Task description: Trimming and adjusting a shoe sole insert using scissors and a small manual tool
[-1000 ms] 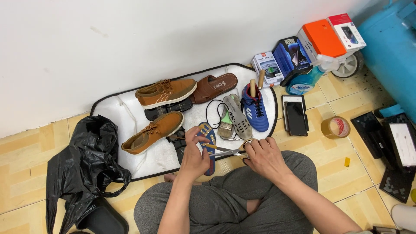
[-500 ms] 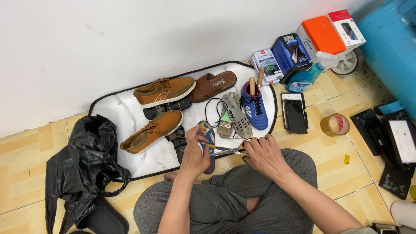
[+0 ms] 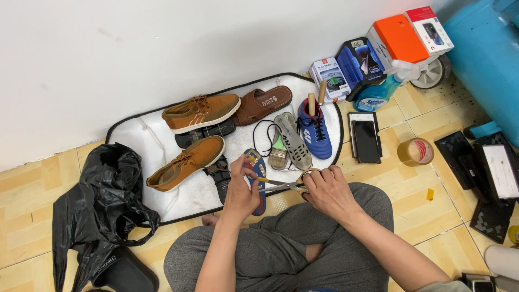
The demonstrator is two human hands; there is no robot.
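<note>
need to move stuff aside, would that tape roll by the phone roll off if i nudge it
Probably not: the tape roll lies flat on the tiled floor, so it would likely slide. It looks light, being a hollow ring. Tipped on edge, it could roll.

**Even indoor light, sharp centre, slight stretch at the edges**

The scene is bright and evenly lit from above, with no hard glare. The plain white wall (image 3: 162,48) shows a soft falloff towards the upper corners. Shadows are faint and short: a thin dark band lies under the tan lace-up canvas shoes (image 3: 201,111) and beside the crumpled black plastic bag (image 3: 102,200). Focus is crisp across the middle. The blue plastic barrel (image 3: 486,59) at the right edge looks slightly bent by the wide lens.
</note>
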